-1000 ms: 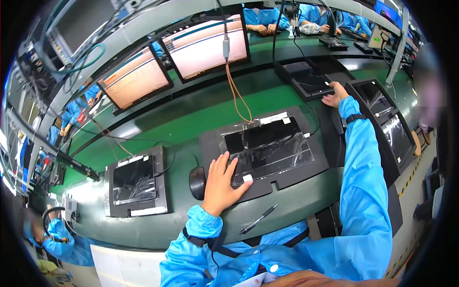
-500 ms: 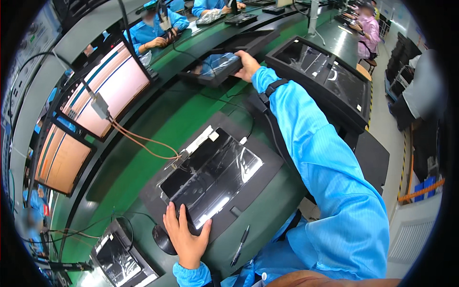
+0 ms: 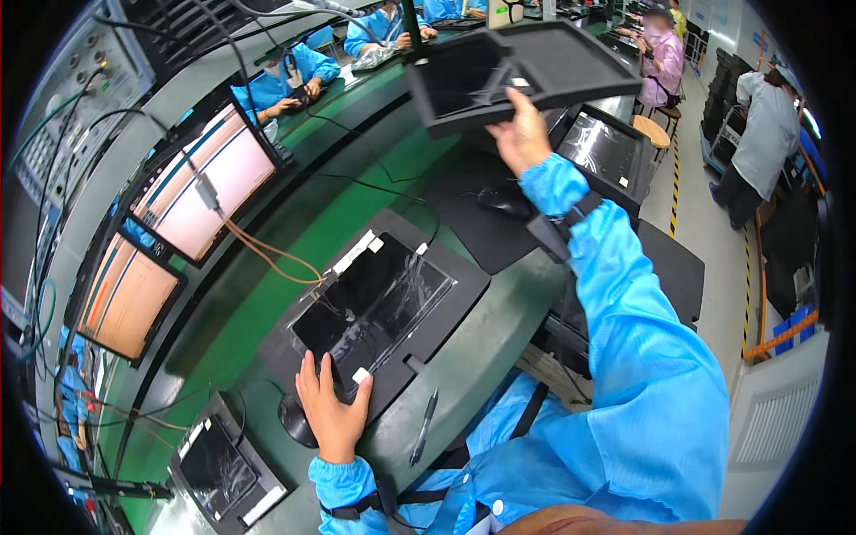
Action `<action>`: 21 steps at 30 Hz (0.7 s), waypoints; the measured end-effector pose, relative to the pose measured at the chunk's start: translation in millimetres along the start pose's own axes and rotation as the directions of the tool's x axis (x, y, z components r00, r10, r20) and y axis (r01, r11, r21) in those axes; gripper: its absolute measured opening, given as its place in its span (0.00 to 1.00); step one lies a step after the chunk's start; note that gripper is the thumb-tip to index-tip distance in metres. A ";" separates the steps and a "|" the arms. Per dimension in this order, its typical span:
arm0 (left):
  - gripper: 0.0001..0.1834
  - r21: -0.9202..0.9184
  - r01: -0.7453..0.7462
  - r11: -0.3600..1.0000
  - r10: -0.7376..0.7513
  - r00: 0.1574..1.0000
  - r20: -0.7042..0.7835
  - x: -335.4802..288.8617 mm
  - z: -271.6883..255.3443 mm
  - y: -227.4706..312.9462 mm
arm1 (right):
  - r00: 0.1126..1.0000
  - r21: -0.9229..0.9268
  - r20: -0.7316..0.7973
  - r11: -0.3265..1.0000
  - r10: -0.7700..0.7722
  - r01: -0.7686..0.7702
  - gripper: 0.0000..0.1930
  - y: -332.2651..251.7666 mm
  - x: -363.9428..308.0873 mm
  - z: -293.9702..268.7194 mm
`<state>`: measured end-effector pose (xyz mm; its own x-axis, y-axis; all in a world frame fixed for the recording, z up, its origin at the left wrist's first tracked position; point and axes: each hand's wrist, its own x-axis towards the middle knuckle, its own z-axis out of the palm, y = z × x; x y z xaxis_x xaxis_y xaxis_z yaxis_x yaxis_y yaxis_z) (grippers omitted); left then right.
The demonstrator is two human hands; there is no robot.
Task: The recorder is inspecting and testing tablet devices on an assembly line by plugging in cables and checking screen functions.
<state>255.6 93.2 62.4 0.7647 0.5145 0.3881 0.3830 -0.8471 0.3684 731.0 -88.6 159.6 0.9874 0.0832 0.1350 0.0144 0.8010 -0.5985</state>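
Note:
My right hand (image 3: 522, 138) grips the near edge of a shallow black tray (image 3: 575, 58), held up and tilted above the bench. A dark glossy screen panel (image 3: 459, 76) with loose clear film lies in the tray's left half; the right half shows bare black. My left hand (image 3: 332, 406) lies with fingers spread at the lower left corner of another screen panel (image 3: 383, 290). That panel, film-covered with white tabs, sits on a dark flat base (image 3: 459, 259). A brown cable pair runs to its far edge. A black mouse (image 3: 294, 421) is beside my left hand.
A pen (image 3: 424, 428) lies near the bench edge. Another tray with a film-covered panel (image 3: 599, 147) stands at right, near a second mouse (image 3: 505, 203). Two monitors (image 3: 214, 183) stand at left. A smaller screen unit (image 3: 218, 468) is at lower left. Other people work beyond.
My right hand has lifted the black tray and brought it to the right, uncovering a mat and mouse. My left hand stays at the panel's corner. The head view has shifted slightly.

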 end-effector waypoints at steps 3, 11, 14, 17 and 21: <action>0.38 -0.006 -0.026 1.000 0.026 1.000 -0.014 -0.4 1.8 -0.8 | 0.994 -0.117 -0.103 0.993 -0.045 0.033 0.13 -54.9 1.2 -41.8; 0.38 0.008 -0.007 1.000 0.007 1.000 -0.030 -4.5 1.0 -5.5 | 0.989 -0.140 0.014 0.980 0.145 -0.142 0.18 -152.4 29.0 -130.9; 0.38 -0.001 -0.006 1.000 0.006 0.999 -0.041 -4.4 1.4 -4.6 | 0.967 -0.274 -0.113 0.929 0.227 -0.250 0.20 -160.0 53.6 -155.9; 0.38 0.011 -0.049 0.999 0.050 0.997 -0.055 -1.3 6.0 -1.2 | 0.947 -0.698 -0.273 0.712 -0.172 -0.072 0.22 -164.1 106.0 -231.2; 0.36 -0.027 -0.043 0.999 0.042 0.999 -0.034 0.1 8.5 0.7 | 0.777 -0.971 0.188 -0.230 -0.600 0.057 0.19 -173.3 28.7 -178.3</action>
<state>260.4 91.5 55.5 0.7617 0.4828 0.4320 0.3360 -0.8645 0.3738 785.0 -330.8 126.3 0.7292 -0.3045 0.6129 0.2068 -0.7557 -0.6214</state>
